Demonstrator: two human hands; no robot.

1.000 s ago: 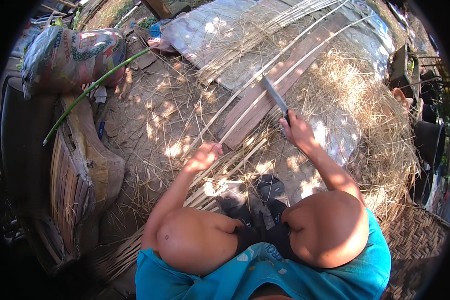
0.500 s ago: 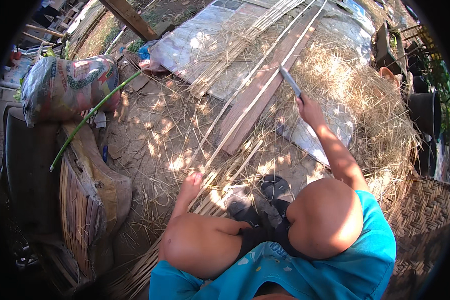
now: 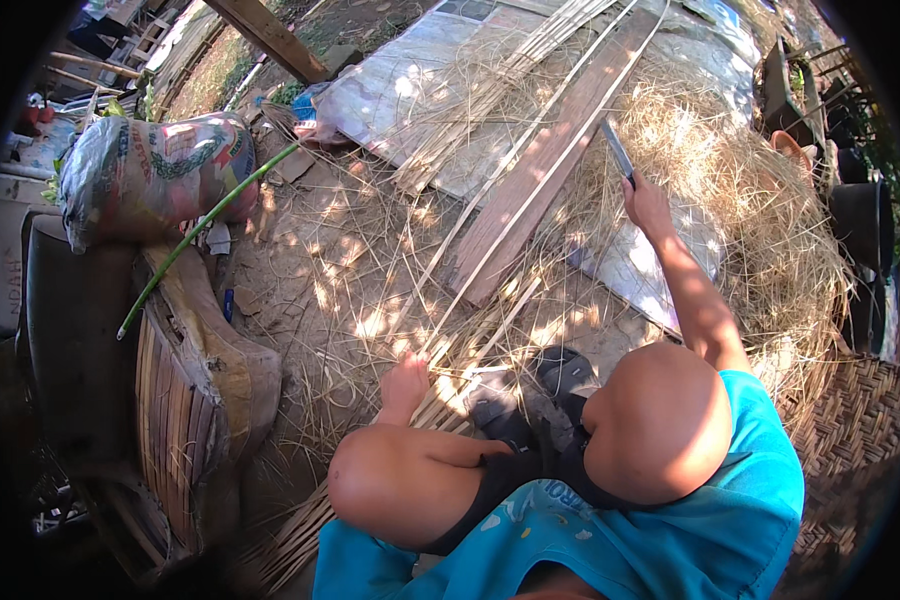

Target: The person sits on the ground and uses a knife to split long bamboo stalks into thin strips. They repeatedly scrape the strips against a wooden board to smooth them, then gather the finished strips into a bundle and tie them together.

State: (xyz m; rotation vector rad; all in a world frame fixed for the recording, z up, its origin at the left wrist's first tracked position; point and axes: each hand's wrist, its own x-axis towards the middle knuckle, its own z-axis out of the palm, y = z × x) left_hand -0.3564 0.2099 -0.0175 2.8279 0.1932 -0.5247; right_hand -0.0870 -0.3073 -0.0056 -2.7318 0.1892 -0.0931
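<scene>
In my right hand [image 3: 650,208] is a knife [image 3: 618,148], its blade pointing away from me over the heap of shavings. The blade sits just right of a long pale bamboo strip [image 3: 545,180], apart from it. That strip runs lengthwise over a brown wooden plank [image 3: 530,218] and comes back toward my left hand [image 3: 405,386]. By my left knee, the fingers of this hand are closed round the strip's near end. Another long strip [image 3: 515,150] lies along the plank's left side. Cut strips [image 3: 448,408] lie on the ground between my left hand and my feet.
Curly shavings [image 3: 760,210] are heaped at the right, partly over a pale sheet [image 3: 380,100]. A bundle of strips [image 3: 490,100] lies on that sheet. Leftward, a stuffed sack [image 3: 160,175] and a green stalk [image 3: 205,225] rest on a worn wooden seat [image 3: 215,370]. A woven mat [image 3: 860,430] lies at lower right.
My right hand and knife have shifted right, and the blade has come away from the strip on the plank. My left hand shows slightly lower and farther right. The whole view has shifted a little.
</scene>
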